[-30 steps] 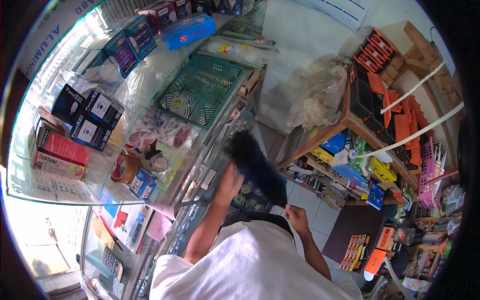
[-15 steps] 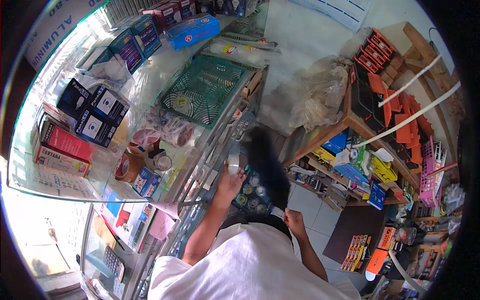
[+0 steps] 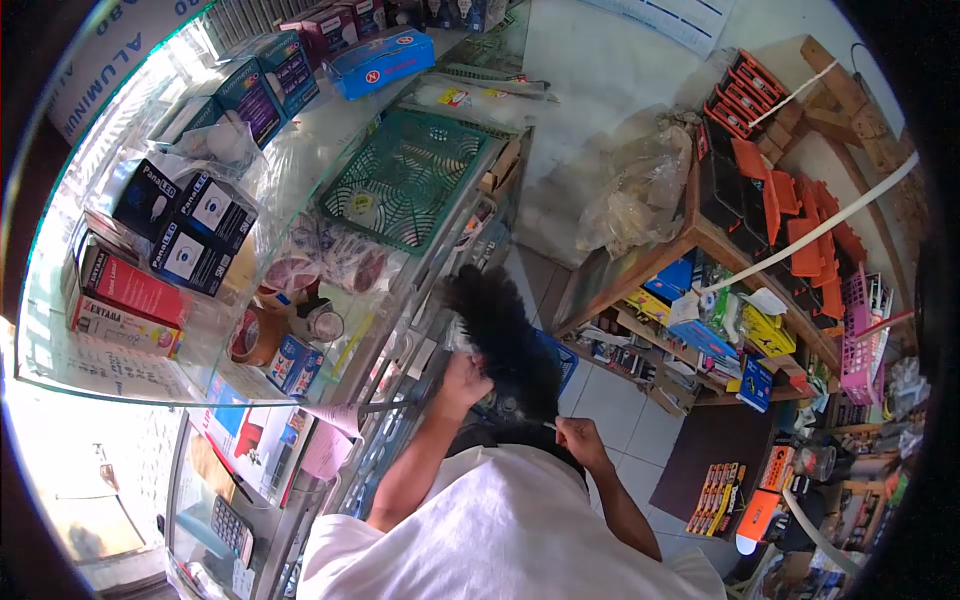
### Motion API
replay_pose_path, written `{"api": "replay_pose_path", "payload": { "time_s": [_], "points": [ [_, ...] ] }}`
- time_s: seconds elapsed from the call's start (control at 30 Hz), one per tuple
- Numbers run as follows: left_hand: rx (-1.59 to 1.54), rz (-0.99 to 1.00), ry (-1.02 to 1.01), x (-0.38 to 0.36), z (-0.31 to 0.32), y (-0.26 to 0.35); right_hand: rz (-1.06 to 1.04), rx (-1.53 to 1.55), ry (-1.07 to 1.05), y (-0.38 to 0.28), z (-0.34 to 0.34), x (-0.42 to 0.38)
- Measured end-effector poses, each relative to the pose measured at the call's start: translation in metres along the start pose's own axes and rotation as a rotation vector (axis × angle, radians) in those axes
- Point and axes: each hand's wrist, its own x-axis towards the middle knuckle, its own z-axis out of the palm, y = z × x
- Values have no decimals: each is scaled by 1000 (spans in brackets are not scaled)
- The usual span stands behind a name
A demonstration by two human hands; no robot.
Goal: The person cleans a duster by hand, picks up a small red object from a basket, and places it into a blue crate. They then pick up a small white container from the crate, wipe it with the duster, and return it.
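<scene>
My left hand is closed at the edge of the glass display case, its knuckles up; a clear round thing just past the fingers is partly hidden by feathers. My right hand has its fingers wrapped round the thin light handle of a black feather duster. The duster's fluffy head lies over the space between both hands, close against my left hand. Beneath it, a blue basket with round clear items shows only in part.
On the glass case stand a green basket, PanaLED boxes, a blue box and brown tape rolls. A wooden shelf with organizer bins stands to the right. A calculator lies lower left.
The duster's head has swung left and toward my left hand. My left hand has turned from palm up, with a clear round roll showing, to knuckles up.
</scene>
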Motion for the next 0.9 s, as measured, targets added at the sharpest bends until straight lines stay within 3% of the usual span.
{"api": "replay_pose_path", "payload": {
  "time_s": [0.07,0.1,0.2,0.23,0.27,0.33,0.37,0.4,0.47,0.5,0.53,0.6,0.63,0.7,0.8,0.9],
  "points": [
    [-283,6,-128,9,-24,-25,9,-17,-26,-1,-2,2],
    [-787,-225,-209,6,-24,-10,3,-36,2,-1,-5,4],
    [-957,-258,-298,21,-68,-60,15,-75,8,-5,-11,6],
    [-701,-319,24,15,-22,-15,33,-89,-17,-6,-12,6],
    [-698,-320,24,10,-8,-4,32,-87,-17,-6,-12,7],
    [-82,133,-46,0,15,11,-15,-75,-15,-7,-16,10],
    [54,-10,125,3,30,21,-15,-77,-16,-9,-16,10],
    [53,-10,126,4,14,8,3,-52,-46,-13,-16,10],
    [-896,-309,-149,8,-34,-25,22,-18,-73,-20,-16,8],
    [-490,-439,690,11,35,26,57,19,-90,-25,-18,8],
    [-488,-440,687,12,27,20,93,53,-108,-27,-20,9],
    [-846,-386,94,7,3,4,103,27,-165,-21,-19,8],
    [-844,-389,98,5,-2,-3,113,8,-223,-19,-17,6],
    [-583,-423,410,10,-1,-3,162,56,-191,-25,-19,6],
    [-497,-334,233,12,13,18,199,84,-207,-40,-27,-1],
    [-370,-304,330,8,18,23,151,67,-223,-37,-38,3]
  ]
}}
